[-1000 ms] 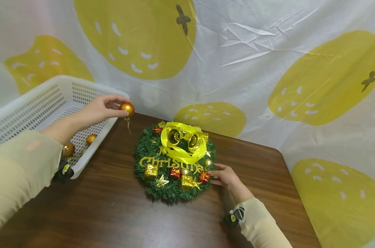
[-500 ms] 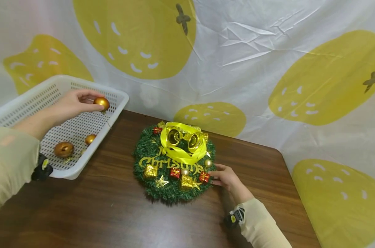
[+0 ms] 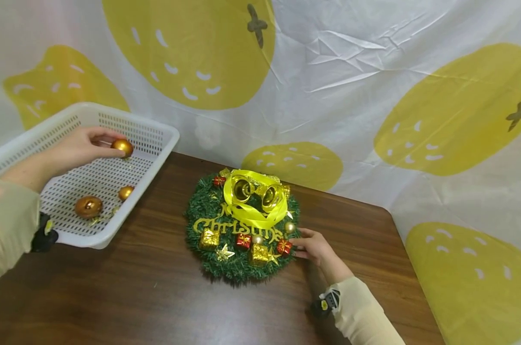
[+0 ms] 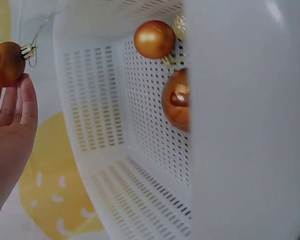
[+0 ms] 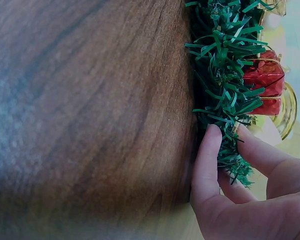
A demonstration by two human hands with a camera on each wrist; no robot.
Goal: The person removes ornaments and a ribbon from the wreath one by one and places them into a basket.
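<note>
My left hand (image 3: 77, 146) pinches a small gold bauble (image 3: 123, 146) and holds it over the white perforated basket (image 3: 157, 158); in the left wrist view the same bauble (image 4: 8, 64) sits at my fingertips (image 4: 21, 102), its hanging loop up. Two more baubles, a larger one (image 3: 88, 206) and a smaller one (image 3: 125, 192), lie in the basket. A green Christmas wreath (image 3: 206, 203) with yellow ribbon, bells and tiny gift boxes lies on the brown table. My right hand (image 3: 314, 245) grips the wreath's right edge (image 5: 225, 125), thumb and fingers around the green needles.
The dark wooden table (image 3: 157, 292) ends at a rounded corner on the right. A white cloth with large yellow shapes (image 3: 329, 72) hangs close behind the table. The basket overhangs the table's left side.
My left hand has carried the gold bauble leftward from above the table beside the wreath to over the basket. The right hand stays on the wreath.
</note>
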